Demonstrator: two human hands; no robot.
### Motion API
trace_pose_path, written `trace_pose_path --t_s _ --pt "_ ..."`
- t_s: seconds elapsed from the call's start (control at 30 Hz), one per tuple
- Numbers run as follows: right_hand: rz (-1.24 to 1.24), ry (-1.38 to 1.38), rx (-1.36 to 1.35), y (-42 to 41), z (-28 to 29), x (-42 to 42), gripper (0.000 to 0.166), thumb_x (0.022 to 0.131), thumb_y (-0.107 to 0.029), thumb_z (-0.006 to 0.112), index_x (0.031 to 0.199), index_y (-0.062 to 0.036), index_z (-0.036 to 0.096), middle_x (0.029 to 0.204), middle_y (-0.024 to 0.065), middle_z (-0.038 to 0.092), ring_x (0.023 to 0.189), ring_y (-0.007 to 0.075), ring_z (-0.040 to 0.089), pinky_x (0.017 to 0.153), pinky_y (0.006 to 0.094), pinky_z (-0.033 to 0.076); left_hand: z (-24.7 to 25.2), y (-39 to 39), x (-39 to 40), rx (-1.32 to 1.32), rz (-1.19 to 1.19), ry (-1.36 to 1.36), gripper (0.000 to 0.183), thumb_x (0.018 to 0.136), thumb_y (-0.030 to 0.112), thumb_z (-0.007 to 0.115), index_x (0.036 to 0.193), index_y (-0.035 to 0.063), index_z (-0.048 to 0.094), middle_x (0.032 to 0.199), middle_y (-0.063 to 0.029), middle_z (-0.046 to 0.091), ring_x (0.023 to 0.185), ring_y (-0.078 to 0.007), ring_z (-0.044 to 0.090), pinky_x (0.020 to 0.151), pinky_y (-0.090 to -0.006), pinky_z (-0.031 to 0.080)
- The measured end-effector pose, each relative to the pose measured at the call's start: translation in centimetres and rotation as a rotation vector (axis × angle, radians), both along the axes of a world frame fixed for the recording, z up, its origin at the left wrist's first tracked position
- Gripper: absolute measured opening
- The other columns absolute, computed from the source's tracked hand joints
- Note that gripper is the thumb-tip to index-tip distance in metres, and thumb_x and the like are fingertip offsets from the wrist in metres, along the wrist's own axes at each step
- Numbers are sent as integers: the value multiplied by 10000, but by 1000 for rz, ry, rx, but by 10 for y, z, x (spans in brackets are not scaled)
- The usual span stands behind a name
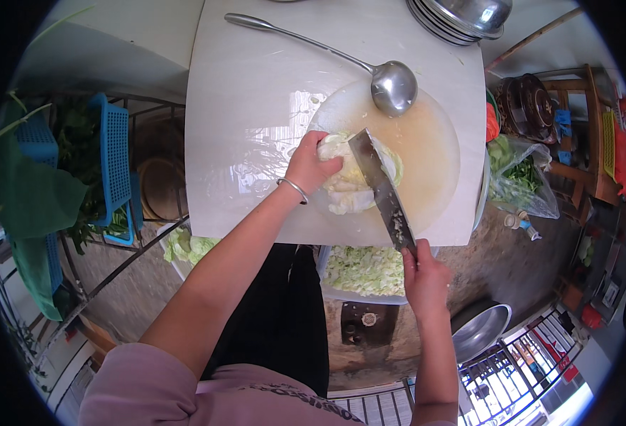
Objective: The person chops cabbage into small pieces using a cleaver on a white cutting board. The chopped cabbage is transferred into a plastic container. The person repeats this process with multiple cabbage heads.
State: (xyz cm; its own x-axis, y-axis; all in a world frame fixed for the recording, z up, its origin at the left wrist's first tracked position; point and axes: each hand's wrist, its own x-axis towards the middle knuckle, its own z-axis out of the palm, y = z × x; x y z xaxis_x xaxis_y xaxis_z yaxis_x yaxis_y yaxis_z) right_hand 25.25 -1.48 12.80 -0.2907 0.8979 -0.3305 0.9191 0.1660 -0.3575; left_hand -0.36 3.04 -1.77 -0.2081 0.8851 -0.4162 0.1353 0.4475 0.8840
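Observation:
A piece of pale cabbage (pixel 347 178) lies on a round cutting board (pixel 433 154) stained yellowish in the middle. My left hand (pixel 313 165) grips the cabbage from its left side, thumb across the top. In my right hand (pixel 427 277) is the handle of a cleaver (pixel 385 194), its broad blade slanting up and left over the cabbage's right part. Bits of chopped cabbage stick to the blade near the handle. Whether the edge has entered the cabbage cannot be made out. Below the table edge, a plastic tub (pixel 366 298) holds finely chopped cabbage (pixel 366 269).
A steel ladle (pixel 395 88) rests with its bowl on the board's far edge. Stacked metal bowls (pixel 462 21) stand at the table's (pixel 238 133) far right corner. Blue baskets (pixel 115 160) of greens are on the left rack; a bag of greens (pixel 526 175) and a metal basin (pixel 483 330) are rightward.

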Motion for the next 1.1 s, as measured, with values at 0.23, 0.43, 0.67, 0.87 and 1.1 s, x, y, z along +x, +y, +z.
trace_pose_path --t_s 0.23,0.43,0.67,0.87,1.1 --pt "-6 -223 -102 -3 -10 -52 195 916 -238 525 926 -78 415 592 150 605 543 345 617 490 453 469 -19 0 5 56 13 271 573 784 235 643 1229 -46 417 1156 -209 414 1024 -344 514 897 -369 438" --pt "-92 -197 -276 9 -36 -86 203 929 -239 479 987 -59 405 685 187 636 648 375 637 601 485 479 -25 8 -5 -58 40 151 577 793 252 630 1228 -62 418 1135 -216 410 1049 -369 463 935 -378 408" --pt "-167 -130 -208 12 -118 -83 258 899 -241 513 1033 -47 410 709 200 631 698 398 627 652 507 466 -49 7 -5 1 -7 256 552 841 253 587 1265 -37 385 1168 -193 419 973 -277 526 862 -336 452" --pt "-154 19 -89 22 -121 -59 241 889 -262 539 993 -79 421 693 163 628 679 395 617 632 507 462 -35 0 -11 -123 146 -214 594 804 253 618 1282 -14 386 1074 -180 579 949 -238 583 835 -311 463" --pt "-77 -97 8 13 -110 -1 188 898 -287 530 931 -131 431 672 112 626 639 349 626 566 491 466 -1 -24 -17 -303 221 -123 572 816 259 574 1294 25 367 988 -146 605 713 -214 626 532 -352 536"
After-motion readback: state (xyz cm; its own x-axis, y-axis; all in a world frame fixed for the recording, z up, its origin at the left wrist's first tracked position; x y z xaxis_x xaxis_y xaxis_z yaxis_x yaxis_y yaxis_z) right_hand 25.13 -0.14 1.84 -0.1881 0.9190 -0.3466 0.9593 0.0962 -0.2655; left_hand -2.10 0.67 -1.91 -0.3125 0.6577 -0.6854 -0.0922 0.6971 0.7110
